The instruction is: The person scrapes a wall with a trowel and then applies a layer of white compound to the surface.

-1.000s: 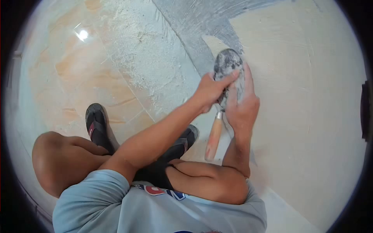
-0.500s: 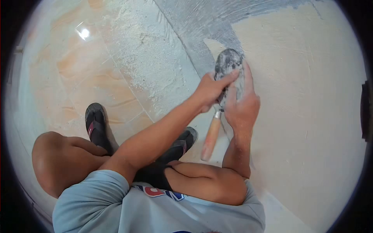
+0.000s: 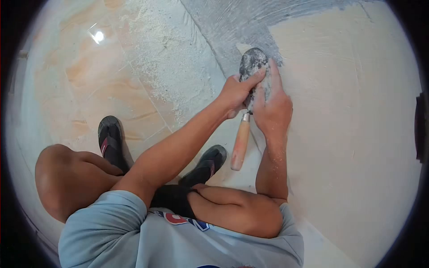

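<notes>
Both my hands are on a trowel (image 3: 253,60) with a rounded blade smeared in pale material. My left hand (image 3: 237,94) grips the blade's left edge, its thumb lying across the face. My right hand (image 3: 273,107) is at the blade's right side, with fingers pressed along it. The wooden handle (image 3: 241,145) hangs free below my hands, pointing down toward my legs. Beyond the blade's tip is a grey surface (image 3: 232,27), partly covered by a smooth cream coating (image 3: 339,111).
Orange-and-white floor tiles (image 3: 107,89) lie on the left, with pale crumbs (image 3: 156,49) scattered along their right side. My dark shoes (image 3: 111,134) rest on the floor below. A dark object (image 3: 420,127) shows at the far right edge.
My hands and the trowel have moved slightly up and to the left. The blade is still held between both hands.
</notes>
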### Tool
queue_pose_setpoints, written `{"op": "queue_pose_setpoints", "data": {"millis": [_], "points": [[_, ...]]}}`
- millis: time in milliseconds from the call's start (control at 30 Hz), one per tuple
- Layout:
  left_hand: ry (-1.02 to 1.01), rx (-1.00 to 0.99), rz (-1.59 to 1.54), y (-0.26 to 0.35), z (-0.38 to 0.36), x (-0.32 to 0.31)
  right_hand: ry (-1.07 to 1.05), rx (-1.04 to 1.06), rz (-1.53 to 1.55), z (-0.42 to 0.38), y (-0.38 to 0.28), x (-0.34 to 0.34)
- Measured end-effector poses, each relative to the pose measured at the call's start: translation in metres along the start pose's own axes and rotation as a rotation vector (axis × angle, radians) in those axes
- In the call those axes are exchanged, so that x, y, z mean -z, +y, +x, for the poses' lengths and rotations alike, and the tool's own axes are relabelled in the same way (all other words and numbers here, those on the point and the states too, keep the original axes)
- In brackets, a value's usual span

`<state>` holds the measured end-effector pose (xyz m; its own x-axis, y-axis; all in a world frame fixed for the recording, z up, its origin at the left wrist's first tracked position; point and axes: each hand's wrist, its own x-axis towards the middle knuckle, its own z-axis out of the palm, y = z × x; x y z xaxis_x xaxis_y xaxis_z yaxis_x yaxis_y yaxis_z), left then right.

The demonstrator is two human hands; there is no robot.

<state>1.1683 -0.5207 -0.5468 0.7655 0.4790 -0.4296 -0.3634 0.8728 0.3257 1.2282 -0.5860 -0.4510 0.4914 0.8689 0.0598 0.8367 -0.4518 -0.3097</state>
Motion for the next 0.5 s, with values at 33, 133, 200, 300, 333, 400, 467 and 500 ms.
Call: {"op": "queue_pose_setpoints", "data": {"millis": [33, 133, 200, 300, 333, 400, 467, 500], "points": [[0.022, -0.007, 0.028, -0.002, -0.005, -0.003, 0.048, 0.047, 0.038, -0.003, 0.001, 0.000], [0.089, 0.018, 0.062, -0.010, -0.020, -0.016, 0.000, -0.040, 0.088, -0.012, 0.001, 0.010], [0.053, 0.059, 0.137, -0.008, -0.011, -0.006, 0.046, 0.005, 0.041, -0.009, 0.001, 0.007], [0.006, 0.041, 0.054, -0.003, -0.004, 0.002, -0.050, -0.083, -0.067, 0.004, -0.008, 0.000], [0.006, 0.041, 0.039, -0.002, -0.004, 0.003, -0.050, -0.087, -0.064, 0.001, -0.006, 0.001], [0.037, 0.057, 0.020, -0.002, -0.011, -0.004, -0.024, -0.045, 0.011, -0.005, 0.001, 0.005], [0.070, 0.047, 0.055, -0.009, -0.016, -0.011, 0.071, 0.033, 0.047, -0.007, 0.004, 0.004], [0.092, 0.020, 0.013, -0.011, -0.014, -0.013, 0.062, 0.031, 0.027, -0.005, 0.002, 0.005]]}}
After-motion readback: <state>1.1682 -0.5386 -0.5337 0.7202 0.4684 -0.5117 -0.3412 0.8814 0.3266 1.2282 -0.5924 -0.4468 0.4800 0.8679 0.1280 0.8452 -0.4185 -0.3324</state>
